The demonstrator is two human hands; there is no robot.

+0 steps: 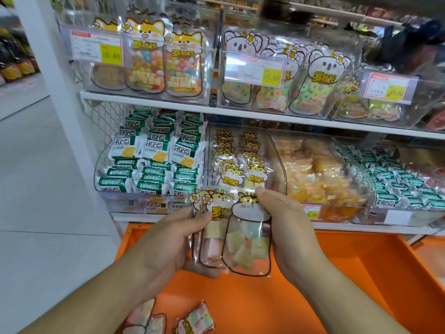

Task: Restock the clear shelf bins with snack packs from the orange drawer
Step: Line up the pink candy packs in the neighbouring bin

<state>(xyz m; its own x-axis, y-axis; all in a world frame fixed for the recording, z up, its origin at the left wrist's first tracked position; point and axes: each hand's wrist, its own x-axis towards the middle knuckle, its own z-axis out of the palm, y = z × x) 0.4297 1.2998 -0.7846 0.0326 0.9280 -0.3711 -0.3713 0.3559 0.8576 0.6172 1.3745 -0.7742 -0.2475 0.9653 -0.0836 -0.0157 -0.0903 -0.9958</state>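
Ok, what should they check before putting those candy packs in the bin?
1. Left hand grips the held packs: ok.
2. Right hand grips them too: ok.
3. Matching bin sits right above: ok.
4. Room left in that bin: cannot tell.
5. Packs lined up evenly: not ok, they overlap askew.
6. More packs waiting in the orange drawer: ok.

Two snack packs (234,237) sat between the left hand (168,239) and right hand (286,227), above the drawer (337,273). The bin (240,160) stood just beyond; more packs (168,319) lay in the drawer, near left.
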